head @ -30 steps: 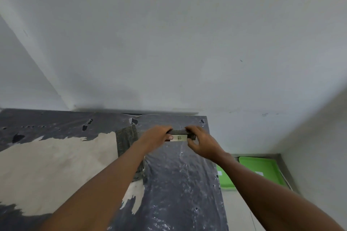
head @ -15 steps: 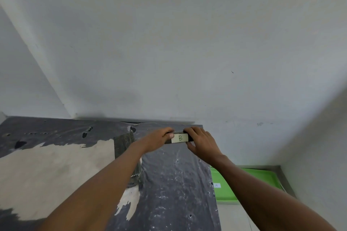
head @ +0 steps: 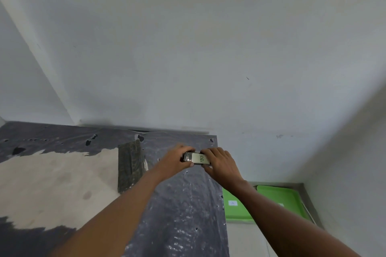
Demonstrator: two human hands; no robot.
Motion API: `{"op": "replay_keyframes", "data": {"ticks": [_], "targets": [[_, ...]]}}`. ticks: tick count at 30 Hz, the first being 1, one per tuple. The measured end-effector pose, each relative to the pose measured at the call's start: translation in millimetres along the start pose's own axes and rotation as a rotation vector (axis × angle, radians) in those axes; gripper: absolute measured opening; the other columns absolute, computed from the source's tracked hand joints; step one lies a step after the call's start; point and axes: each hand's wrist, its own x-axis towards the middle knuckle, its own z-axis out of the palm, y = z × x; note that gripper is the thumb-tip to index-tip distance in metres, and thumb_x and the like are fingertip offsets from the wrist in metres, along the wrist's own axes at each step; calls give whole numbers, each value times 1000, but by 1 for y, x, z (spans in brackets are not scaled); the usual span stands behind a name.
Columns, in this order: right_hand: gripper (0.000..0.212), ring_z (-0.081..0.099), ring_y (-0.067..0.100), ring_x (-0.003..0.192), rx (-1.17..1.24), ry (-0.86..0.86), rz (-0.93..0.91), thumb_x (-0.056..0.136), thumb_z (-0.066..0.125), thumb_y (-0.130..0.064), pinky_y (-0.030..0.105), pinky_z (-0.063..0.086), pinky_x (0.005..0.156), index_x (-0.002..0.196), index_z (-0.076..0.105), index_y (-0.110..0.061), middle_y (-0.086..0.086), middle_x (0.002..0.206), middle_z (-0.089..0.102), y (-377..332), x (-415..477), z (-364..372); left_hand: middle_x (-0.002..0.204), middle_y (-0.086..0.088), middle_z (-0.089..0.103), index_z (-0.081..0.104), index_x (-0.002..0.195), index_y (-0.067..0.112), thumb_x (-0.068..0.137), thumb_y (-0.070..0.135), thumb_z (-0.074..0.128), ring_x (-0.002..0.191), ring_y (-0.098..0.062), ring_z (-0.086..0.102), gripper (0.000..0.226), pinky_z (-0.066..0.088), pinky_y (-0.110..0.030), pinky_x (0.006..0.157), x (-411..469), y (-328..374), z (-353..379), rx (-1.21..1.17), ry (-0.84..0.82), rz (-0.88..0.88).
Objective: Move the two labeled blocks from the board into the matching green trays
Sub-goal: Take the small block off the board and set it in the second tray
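A dark block with a pale label marked B (head: 198, 158) is held between both hands near the far right corner of the grey board (head: 188, 204). My left hand (head: 177, 157) grips its left end and my right hand (head: 220, 165) grips its right end. Whether the block touches the board I cannot tell. Two green trays lie lower down to the right: the nearer tray (head: 234, 208) carries a small pale label, and the farther tray (head: 279, 200) is partly hidden by my right forearm. Another dark block (head: 130, 166) lies on the board to the left of my left hand.
The board's dark plastic covering is torn, showing bare beige wood (head: 52, 183) on the left. White walls (head: 208, 48) close in behind and on the right. The trays rest on a grey metal surface (head: 307, 202) below the board's right edge.
Both hands have kept hold of the B block. The label now faces me more fully, and the view has shifted so both trays show lower on the right.
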Motion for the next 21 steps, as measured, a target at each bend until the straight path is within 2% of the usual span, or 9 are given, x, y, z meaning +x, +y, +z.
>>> {"op": "replay_keyframes", "data": {"ticks": [3,6,8,10,14,21], "targets": [[36,56,25,102,5,-16,-2,86,67,-31,36,46,80,120,56,-24,0,112,62,2,-22,-3,113,5,54,56,131,20,82,19,78,99,-8,54,54,42,-11,83,-14,7,17,18,-7,19],[35,57,26,101,-5,0,14,85,67,-28,37,47,80,119,58,-22,2,111,63,3,-37,-9,120,0,60,55,133,16,82,19,78,105,-11,57,57,49,-23,92,-20,21,28,32,-21,66],[34,57,27,99,-26,10,33,84,66,-27,38,47,79,117,59,-21,2,110,63,5,-47,-13,113,-3,66,61,126,16,83,19,76,99,-14,60,46,52,-30,88,-20,29,33,52,-3,120],[37,58,28,100,-43,8,66,83,66,-27,38,48,80,119,58,-19,3,111,64,7,-58,-14,110,-4,68,64,121,16,83,18,76,95,-15,62,40,52,-29,83,-19,37,39,39,5,155],[43,58,29,101,-63,-15,130,84,68,-29,40,50,81,123,56,-18,3,112,63,16,-84,-13,110,-4,69,65,121,15,84,19,76,96,-17,64,39,53,-33,84,-20,48,60,4,-23,185],[40,59,28,99,-92,-63,184,79,68,-22,40,50,81,118,57,-19,3,110,64,50,-126,-14,122,-1,64,56,130,20,86,25,73,102,-19,63,47,54,-41,89,-14,74,113,64,-126,125]]}}
